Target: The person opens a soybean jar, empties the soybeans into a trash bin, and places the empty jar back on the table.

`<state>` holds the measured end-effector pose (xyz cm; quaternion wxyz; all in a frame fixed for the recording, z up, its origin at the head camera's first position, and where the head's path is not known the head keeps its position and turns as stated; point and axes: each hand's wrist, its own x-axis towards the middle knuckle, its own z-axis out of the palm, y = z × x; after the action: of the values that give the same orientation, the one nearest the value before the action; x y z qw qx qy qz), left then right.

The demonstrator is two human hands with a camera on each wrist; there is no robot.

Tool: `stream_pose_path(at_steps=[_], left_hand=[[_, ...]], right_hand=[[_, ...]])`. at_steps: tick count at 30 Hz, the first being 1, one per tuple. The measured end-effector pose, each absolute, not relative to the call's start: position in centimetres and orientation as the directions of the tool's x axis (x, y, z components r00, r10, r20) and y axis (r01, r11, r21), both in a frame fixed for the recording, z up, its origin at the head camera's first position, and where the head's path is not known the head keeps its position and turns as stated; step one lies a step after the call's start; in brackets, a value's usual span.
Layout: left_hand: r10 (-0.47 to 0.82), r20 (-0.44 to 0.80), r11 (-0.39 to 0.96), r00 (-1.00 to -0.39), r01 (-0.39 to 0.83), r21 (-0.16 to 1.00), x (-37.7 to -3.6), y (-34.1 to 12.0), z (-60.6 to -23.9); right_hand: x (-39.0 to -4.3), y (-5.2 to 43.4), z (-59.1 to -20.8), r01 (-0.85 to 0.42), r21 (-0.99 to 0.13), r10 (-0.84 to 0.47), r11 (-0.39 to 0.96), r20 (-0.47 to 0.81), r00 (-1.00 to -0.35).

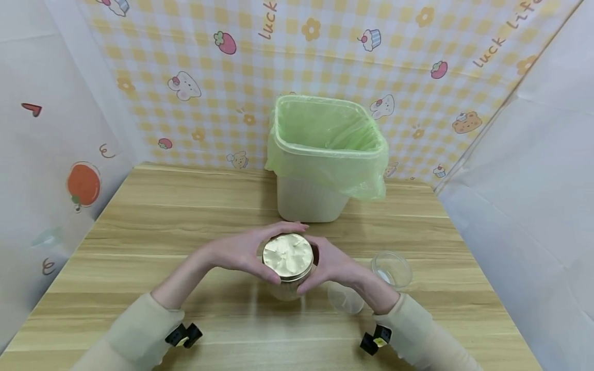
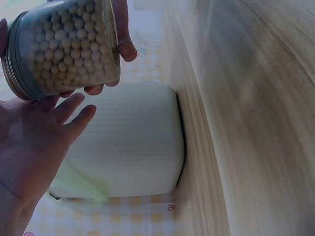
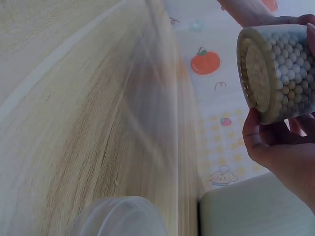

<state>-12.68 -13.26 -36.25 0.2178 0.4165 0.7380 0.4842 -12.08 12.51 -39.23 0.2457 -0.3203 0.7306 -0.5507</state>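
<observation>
A clear jar [image 1: 287,260] full of small beige beads is held above the wooden table [image 1: 185,216], its top covered by a crinkled gold foil seal. My left hand [image 1: 241,250] wraps the jar's rim from the left, fingers reaching over the far side. My right hand [image 1: 331,263] grips the jar body from the right. In the left wrist view the jar [image 2: 64,46] lies tilted above my left hand [image 2: 39,132], whose fingers touch its metal rim. In the right wrist view the jar [image 3: 280,69] shows its base, with my right hand [image 3: 280,152] curled round it.
A cream bin [image 1: 311,196] lined with a green bag stands just behind the hands, also the pale ribbed bin [image 2: 128,137] [image 3: 256,211] in both wrist views. A clear plastic lid [image 1: 392,268] and a second clear piece [image 1: 345,299] lie right of the jar. Patterned walls enclose the table.
</observation>
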Motion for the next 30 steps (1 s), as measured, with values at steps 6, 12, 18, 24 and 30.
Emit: stream_pose_path(at_steps=[6, 12, 18, 24, 30], left_hand=[[0.76, 0.117, 0.216, -0.639, 0.419, 0.882, -12.0, -12.9, -36.6], [0.646, 0.174, 0.304, -0.743, 0.459, 0.835, -11.3, -12.4, -37.1], [0.52, 0.227, 0.428, -0.823, 0.481, 0.765, -10.6, -11.8, -37.5], [0.385, 0.26, 0.521, -0.885, 0.442, 0.73, -10.0, -10.9, -37.7], [0.378, 0.285, 0.549, -0.881, 0.461, 0.697, -9.7, -10.5, -37.6]], right_hand=[[-11.7, 12.2, -39.5, -0.278, -0.935, -0.68, 0.221, 0.057, -0.731], [-11.2, 11.8, -40.0, -0.306, -0.925, -0.586, 0.224, 0.123, -0.801], [-10.5, 11.1, -40.1, -0.291, -0.917, -0.469, 0.274, 0.137, -0.872], [-9.6, 10.4, -40.5, -0.266, -0.887, -0.321, 0.379, 0.143, -0.936], [-9.5, 10.4, -40.7, -0.283, -0.877, -0.294, 0.388, 0.172, -0.94]])
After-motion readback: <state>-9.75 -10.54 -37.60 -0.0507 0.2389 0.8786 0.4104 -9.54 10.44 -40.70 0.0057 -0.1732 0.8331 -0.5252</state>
